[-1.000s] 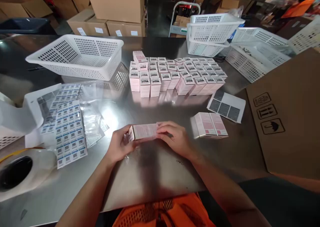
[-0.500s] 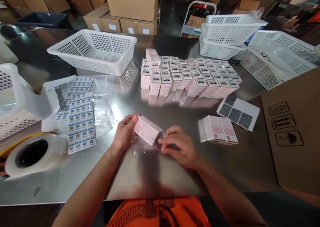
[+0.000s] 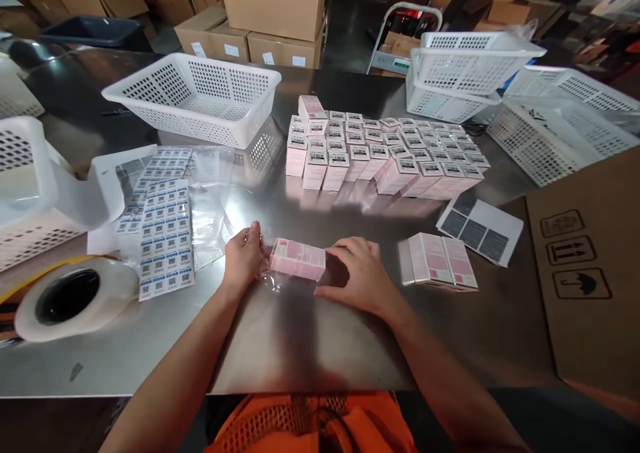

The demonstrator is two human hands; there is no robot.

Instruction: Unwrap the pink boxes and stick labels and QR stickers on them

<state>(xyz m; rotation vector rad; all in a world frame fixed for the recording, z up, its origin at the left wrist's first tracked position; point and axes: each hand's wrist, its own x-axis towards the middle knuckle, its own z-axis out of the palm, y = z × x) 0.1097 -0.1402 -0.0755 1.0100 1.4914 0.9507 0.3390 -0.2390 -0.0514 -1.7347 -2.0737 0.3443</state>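
Can count one pink box (image 3: 297, 260) at centre, two boxes at right (image 3: 429, 256), dozens of rear boxes (image 3: 360, 156), one tape roll (image 3: 113, 293), at least two QR sheets (image 3: 167, 246), at least six baskets (image 3: 200, 125), one trolley (image 3: 391, 62).

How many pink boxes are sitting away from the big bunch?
3 that I can see: one pink box between the left hand and right hand, then another box and its neighbour side by side further right. The big carton could hide more.
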